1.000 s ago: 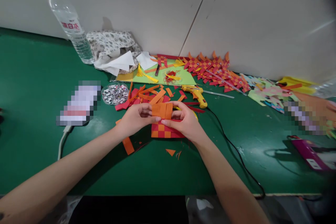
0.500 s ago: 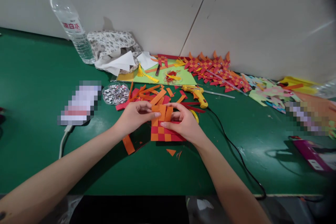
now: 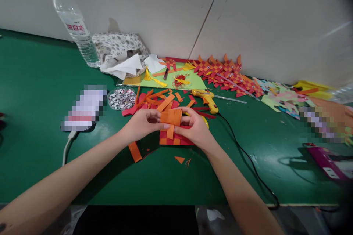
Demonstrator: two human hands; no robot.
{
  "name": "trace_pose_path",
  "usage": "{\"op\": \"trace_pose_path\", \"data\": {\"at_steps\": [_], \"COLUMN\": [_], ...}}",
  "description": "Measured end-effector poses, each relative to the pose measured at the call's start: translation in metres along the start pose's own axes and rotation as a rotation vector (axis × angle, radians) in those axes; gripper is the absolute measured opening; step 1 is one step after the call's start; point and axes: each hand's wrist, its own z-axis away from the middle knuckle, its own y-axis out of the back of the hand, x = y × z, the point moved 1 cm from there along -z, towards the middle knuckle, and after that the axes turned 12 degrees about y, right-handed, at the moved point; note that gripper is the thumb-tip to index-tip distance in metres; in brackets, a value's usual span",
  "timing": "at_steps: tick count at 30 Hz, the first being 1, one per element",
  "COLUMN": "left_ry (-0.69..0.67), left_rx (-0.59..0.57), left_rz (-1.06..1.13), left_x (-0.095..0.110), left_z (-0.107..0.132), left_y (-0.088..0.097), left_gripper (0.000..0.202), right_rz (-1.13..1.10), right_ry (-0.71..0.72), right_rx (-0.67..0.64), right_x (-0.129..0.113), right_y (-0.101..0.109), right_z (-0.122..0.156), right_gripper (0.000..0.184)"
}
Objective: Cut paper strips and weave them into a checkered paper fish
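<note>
Between my hands is a woven paper piece of orange and red strips, held just above the table. Its upper part is plain orange, and a red and orange checked part shows below. My left hand pinches its left edge, thumb in front. On the right side my right hand grips it, thumb across the front; the fingers behind it are partly hidden. One orange strip hangs down over the checked part. A loose orange strip lies below my left hand.
Behind my hands lies a heap of orange and red strips. A yellow glue gun with a black cable is to the right. Googly eyes, a phone and a water bottle stand left. Woven fish are piled behind.
The orange strips at the top of the paper piece have shifted; a strip now lies down over the checks. Both thumbs have moved slightly lower and to the right.
</note>
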Motion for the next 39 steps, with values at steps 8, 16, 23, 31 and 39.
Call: {"op": "trace_pose_path", "data": {"at_steps": [8,16,23,31,39], "left_ry": [-0.081,-0.007,0.182,0.119,0.157], "left_rx": [0.079,0.079,-0.001,-0.008,-0.141], "left_rz": [-0.078,-0.005,0.182,0.087,0.055], "left_x": [0.000,0.001,0.002,-0.003,-0.007], "left_z": [0.001,0.000,0.001,-0.002,-0.002], "left_y": [0.001,0.000,-0.002,-0.003,-0.006], "left_gripper": [0.033,0.033,0.044,0.028,0.023], "right_rz": [-0.001,-0.050,-0.071,-0.148,0.046], "right_ry": [-0.016,-0.036,0.010,-0.044,0.037], "right_rx": [-0.015,-0.018,0.149,0.107,0.231], "right_x": [-0.002,-0.004,-0.002,-0.003,-0.007], "right_y": [-0.001,-0.002,-0.003,-0.003,0.003], "right_z": [0.001,0.003,-0.001,0.000,-0.001], "right_gripper": [0.051,0.057,0.058,0.059,0.055]}}
